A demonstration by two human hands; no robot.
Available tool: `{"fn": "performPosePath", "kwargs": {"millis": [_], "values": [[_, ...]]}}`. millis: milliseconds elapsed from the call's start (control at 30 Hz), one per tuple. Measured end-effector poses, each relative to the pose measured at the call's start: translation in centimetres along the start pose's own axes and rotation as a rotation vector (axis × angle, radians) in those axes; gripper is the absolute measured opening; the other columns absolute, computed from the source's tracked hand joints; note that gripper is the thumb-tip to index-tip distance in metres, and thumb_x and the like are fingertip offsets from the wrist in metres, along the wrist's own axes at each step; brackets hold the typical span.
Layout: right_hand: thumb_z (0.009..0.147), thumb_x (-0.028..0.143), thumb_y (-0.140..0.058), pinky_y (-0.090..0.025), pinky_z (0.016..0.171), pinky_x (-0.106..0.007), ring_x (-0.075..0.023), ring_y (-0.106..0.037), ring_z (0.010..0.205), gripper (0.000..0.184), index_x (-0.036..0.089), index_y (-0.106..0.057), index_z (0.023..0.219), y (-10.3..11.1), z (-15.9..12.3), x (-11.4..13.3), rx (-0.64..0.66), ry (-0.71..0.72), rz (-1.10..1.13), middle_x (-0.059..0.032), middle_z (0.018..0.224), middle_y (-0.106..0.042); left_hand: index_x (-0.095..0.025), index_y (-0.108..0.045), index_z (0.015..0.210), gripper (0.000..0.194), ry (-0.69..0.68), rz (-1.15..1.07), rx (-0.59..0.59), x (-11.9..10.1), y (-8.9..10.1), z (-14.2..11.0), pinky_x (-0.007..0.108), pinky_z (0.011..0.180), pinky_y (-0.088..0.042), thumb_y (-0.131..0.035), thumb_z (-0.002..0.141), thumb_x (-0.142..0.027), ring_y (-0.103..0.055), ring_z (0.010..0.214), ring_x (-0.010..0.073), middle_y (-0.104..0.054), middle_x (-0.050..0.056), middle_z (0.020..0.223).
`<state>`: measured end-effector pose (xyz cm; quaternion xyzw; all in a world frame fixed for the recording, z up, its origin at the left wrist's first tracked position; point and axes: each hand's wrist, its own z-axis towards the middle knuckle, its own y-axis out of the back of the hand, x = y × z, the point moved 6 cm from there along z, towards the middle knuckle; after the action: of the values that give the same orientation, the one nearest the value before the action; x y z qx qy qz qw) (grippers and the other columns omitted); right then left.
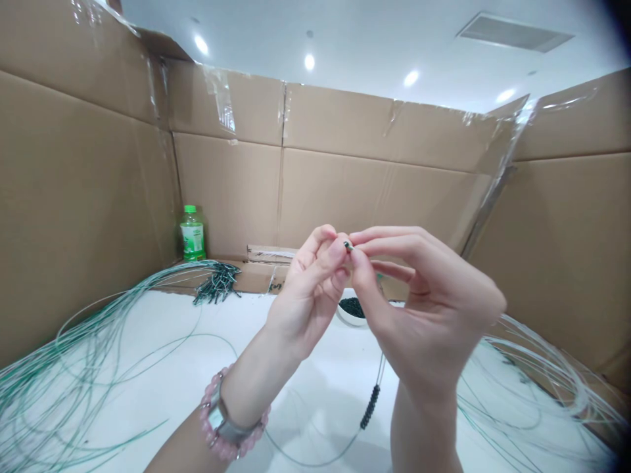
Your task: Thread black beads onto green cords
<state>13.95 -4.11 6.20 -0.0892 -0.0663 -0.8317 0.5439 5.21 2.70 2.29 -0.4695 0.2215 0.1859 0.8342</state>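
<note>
Small dark bead point(348, 246), pinched tight at the fingertips of left hand point(310, 289) and right hand point(424, 295), both grips closed; beaded cord point(369, 407) hangs below.

Makeshift indoor workstation: white counter point(315, 407) walled by taped cardboard panels point(227, 190), under office-style ceiling point(345, 39) with recessed lights point(309, 62) and vent point(513, 33).

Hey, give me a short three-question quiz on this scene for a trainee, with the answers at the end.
1. What do the left hand and the right hand pinch between their fingertips?
2. True or false: the pink beaded bracelet is on the right wrist.
3. What stands by the cardboard wall? A. a green-capped plastic bottle B. a mug C. a pair of scissors

Key: 1. a small dark piece; 2. false, it is on the left wrist; 3. A.
</note>
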Motion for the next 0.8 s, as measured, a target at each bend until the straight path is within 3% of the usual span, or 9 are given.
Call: {"fn": "performPosePath", "kwargs": {"millis": [467,800], "values": [[0.072,0.001,-0.065,-0.059,0.061,-0.028,-0.0155,-0.066,0.075,0.024,0.023,-0.069,0.079,0.12,0.15,-0.13,0.016,-0.008,0.004,-0.0011,0.08,-0.068,-0.018,-0.059,0.081,0.012,-0.031,0.088,0.001,-0.12,0.1,0.07,0.011,0.06,-0.049,-0.07,0.076,-0.019,-0.063,0.067,0.0051,-0.062,-0.004,0.073],[0.069,-0.001,-0.066,-0.059,0.061,-0.027,-0.0149,-0.065,0.074,0.025,0.021,-0.069,0.08,0.16,-0.07,-0.05,-0.023,0.032,-0.027,-0.0019,0.081,-0.068,-0.019,-0.064,0.076,0.021,0.016,-0.095,0.103,0.17,-0.67,0.06,0.008,0.059,-0.05,-0.08,0.063,-0.015,-0.06,0.061,0.0011,-0.064,-0.007,0.07]]}}
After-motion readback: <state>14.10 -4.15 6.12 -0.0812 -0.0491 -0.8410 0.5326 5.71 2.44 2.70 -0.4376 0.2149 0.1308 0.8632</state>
